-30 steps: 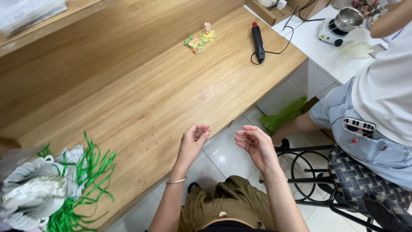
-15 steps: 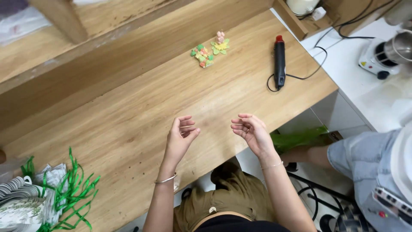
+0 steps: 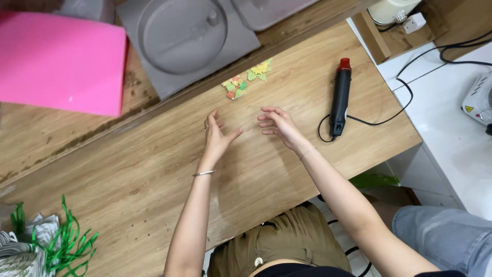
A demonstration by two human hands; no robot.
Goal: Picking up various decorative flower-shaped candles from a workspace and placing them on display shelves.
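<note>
A: Both hands out over the wooden bench (image 3: 154, 195), palms angled toward each other. Left hand (image 3: 217, 136) spread wide, thumb splayed, grip holding nothing. Thin bangle (image 3: 203, 173) at that wrist.

B: Right hand (image 3: 278, 124) much the same: fingers loosely curled, grip slack and empty, hovering just above the wood.

A: Nearest bits: a small scatter of colourful paper flowers (image 3: 246, 80), lying just beyond the fingertips, near the bench's back edge. Not touched by either hand.

B: Off to the right, a black heat gun (image 3: 340, 97) with a red tip, lying flat, cord (image 3: 379, 121) looping away toward the white counter (image 3: 451, 128).

A: Farther back, a pink sheet (image 3: 59, 61) and a grey moulded tray (image 3: 187, 38). Bottom left corner, green ribbon strands (image 3: 64, 246).
</note>
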